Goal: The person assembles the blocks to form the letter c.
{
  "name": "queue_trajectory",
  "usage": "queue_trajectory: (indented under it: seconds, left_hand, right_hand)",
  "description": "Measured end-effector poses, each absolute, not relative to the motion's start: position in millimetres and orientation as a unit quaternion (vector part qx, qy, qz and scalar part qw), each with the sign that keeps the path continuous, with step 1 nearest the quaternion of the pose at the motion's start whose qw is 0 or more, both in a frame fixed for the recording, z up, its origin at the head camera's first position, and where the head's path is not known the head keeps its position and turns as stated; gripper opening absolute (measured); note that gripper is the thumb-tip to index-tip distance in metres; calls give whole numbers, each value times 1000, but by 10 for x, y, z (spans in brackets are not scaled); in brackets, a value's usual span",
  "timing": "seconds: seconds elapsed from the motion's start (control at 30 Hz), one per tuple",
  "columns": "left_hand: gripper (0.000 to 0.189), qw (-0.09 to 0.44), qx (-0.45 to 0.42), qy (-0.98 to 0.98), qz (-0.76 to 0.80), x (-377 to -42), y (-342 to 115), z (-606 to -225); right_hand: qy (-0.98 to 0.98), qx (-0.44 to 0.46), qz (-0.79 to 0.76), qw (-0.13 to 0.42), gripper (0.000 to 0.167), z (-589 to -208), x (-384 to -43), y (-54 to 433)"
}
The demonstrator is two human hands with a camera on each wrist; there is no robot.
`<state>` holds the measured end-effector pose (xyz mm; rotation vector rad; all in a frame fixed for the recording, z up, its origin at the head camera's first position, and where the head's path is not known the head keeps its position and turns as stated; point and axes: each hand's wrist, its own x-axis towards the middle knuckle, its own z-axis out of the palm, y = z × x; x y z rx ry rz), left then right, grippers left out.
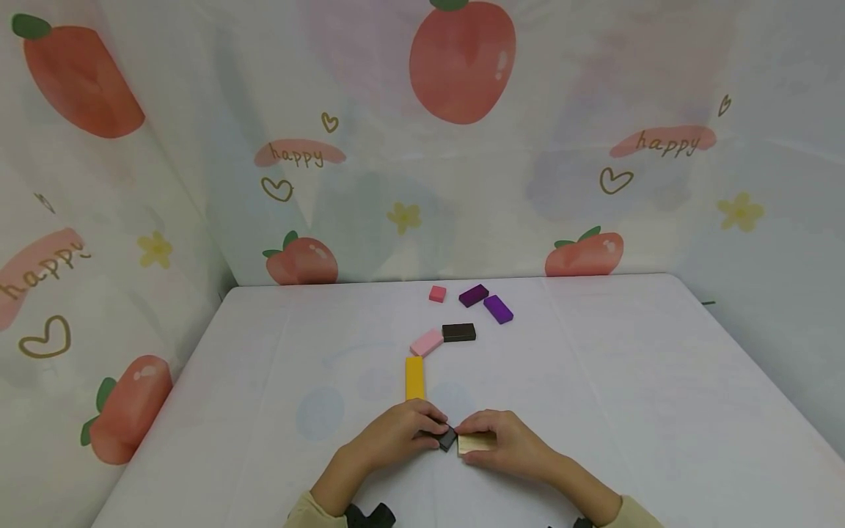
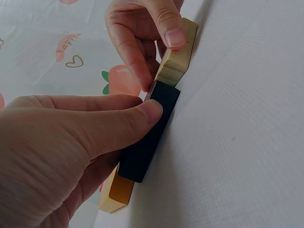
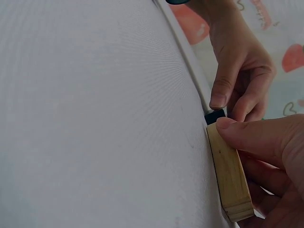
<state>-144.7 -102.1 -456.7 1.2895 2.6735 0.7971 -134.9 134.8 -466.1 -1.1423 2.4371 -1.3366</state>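
Note:
Near the front middle of the white table, my left hand (image 1: 404,433) pinches a dark grey block (image 2: 151,130) between thumb and fingers. Just to its right, my right hand (image 1: 511,441) grips a pale wooden block (image 3: 229,171) along its long sides. The two blocks meet end to end at an angle. A yellow block (image 1: 414,378) runs back from the left hand, its near end by the dark grey one. Beyond it lie a pink block (image 1: 426,342) and a black block (image 1: 458,333), joined corner to corner in a curving line.
Behind the line, a small red block (image 1: 437,294), a dark purple block (image 1: 473,295) and a violet block (image 1: 498,309) lie near the table's back edge. A patterned cloth (image 1: 462,191) hangs behind and to the sides of the white table (image 1: 627,381).

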Motion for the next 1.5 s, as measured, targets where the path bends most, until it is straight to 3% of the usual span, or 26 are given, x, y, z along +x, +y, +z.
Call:
queue_trajectory:
  seconds: [0.63,1.5]
  left_hand:
    - [24,28,423,869,257,-1450,-1014,-4551]
    - [22,17,423,870,255,-1434,-1011,-4557]
  right_hand:
    - [803,-386,-450,63,32,-4639,-1347,1354]
    - [809,-350,-457,118,32,-4645,-1370,1374]
